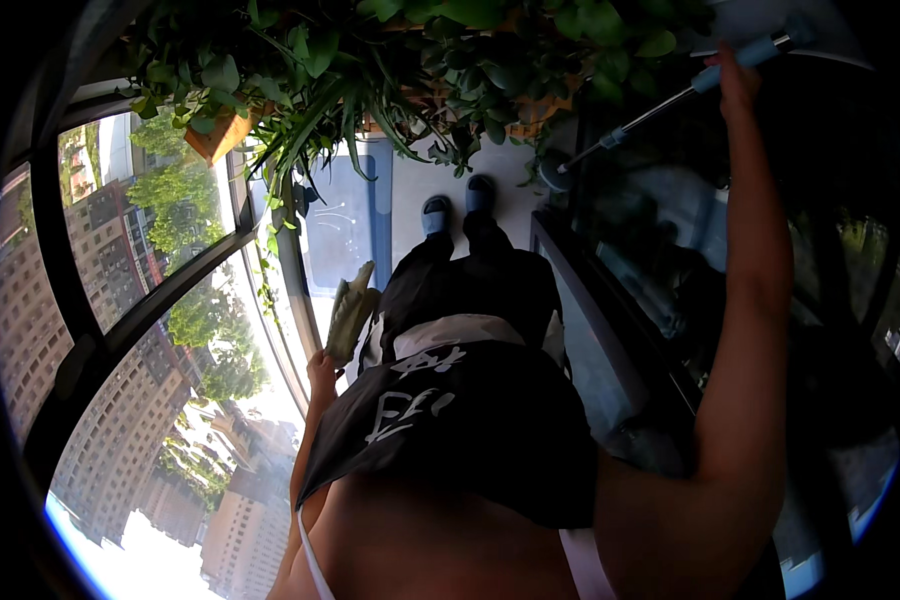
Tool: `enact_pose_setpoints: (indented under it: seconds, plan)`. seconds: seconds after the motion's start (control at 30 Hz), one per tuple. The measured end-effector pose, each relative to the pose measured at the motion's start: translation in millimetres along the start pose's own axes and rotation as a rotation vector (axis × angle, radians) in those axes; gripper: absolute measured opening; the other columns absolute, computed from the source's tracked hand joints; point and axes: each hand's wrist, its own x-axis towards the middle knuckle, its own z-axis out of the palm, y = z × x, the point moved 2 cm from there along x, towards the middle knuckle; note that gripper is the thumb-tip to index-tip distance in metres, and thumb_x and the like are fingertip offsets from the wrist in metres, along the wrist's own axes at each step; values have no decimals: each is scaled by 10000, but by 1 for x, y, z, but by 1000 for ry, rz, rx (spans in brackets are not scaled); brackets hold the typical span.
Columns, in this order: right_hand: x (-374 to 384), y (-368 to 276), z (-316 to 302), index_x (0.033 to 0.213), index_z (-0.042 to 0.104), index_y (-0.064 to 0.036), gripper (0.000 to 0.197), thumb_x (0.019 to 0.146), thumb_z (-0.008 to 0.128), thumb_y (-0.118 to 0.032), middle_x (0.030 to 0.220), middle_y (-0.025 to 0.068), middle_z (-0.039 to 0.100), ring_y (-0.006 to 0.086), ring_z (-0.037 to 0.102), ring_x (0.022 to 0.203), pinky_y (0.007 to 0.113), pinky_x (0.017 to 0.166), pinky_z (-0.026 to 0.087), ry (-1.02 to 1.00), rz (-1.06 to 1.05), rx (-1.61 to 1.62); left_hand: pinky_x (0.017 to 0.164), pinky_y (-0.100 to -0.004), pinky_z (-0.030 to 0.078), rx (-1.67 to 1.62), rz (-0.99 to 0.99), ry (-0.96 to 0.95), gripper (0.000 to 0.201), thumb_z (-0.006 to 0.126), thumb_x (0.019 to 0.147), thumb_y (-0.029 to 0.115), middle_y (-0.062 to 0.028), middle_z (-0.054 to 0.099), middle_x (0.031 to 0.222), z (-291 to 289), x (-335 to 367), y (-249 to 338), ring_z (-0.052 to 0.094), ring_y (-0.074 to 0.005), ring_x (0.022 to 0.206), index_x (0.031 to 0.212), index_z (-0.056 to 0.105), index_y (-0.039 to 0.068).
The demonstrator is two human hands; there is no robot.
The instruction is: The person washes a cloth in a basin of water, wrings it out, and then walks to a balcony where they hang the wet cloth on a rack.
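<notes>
At one o'clock, near the upper rim, right hand (736, 82) raised on a straight arm, fingers wrapped tight around the blue grip of a long pole (660, 108). Pole running down and left from the hand toward twelve o'clock, a metal shaft with a small blue collar partway along, ending in a dark rounded head (552, 176) just beside the hanging leaves and touching or nearly touching the dark glass panel (670, 260) at three o'clock; contact hard to tell. At eight o'clock from centre, left hand (321, 372) held low by the hip, closed on the bottom of a pale yellow-green cloth (351, 312) bunched upright above the fist. Straight down at centre, black apron with white lettering, dark trousers, and two blue slippers (456, 205) side by side on a light grey floor (505, 195). At twelve o'clock, leafy potted plants (370, 70) overhanging, one orange pot (222, 136) at eleven. At nine o'clock, curved window frames (90, 340) with apartment blocks and treetops far below.
</notes>
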Motion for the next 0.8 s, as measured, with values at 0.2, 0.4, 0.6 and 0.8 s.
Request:
enact_pose_setpoints:
  seconds: [0.2,0.4,0.6,0.8]
  plan:
    - [39,16,-21,841,691,-7,352,817,747,-353,805,72,709,97,588,736,273,688,444,-5,-59,-37,647,-333,545,13,-19,-7,326,419,888,109,-88,629,900,21,-1,15,624,-167,782,1130,610,1]
    - [16,2,-45,928,698,-18,515,787,727,-513,885,75,712,136,614,781,310,760,469,-20,-139,-170,642,-324,544,118,39,-55,310,436,900,124,-84,632,903,35,-3,29,629,-168,783,1133,603,7]
    - [33,-8,-49,1079,669,2,843,704,613,-751,1118,214,656,337,599,1111,404,952,429,-16,-119,-614,671,-346,552,89,27,-39,296,479,908,176,-62,649,929,38,13,42,633,-178,801,1121,619,25]
    - [-7,-40,4,870,566,8,243,886,668,-212,585,46,516,131,474,423,271,351,386,-18,29,-18,674,-339,551,188,50,-83,299,438,893,109,-104,641,947,36,61,79,646,-194,851,1115,604,-5]
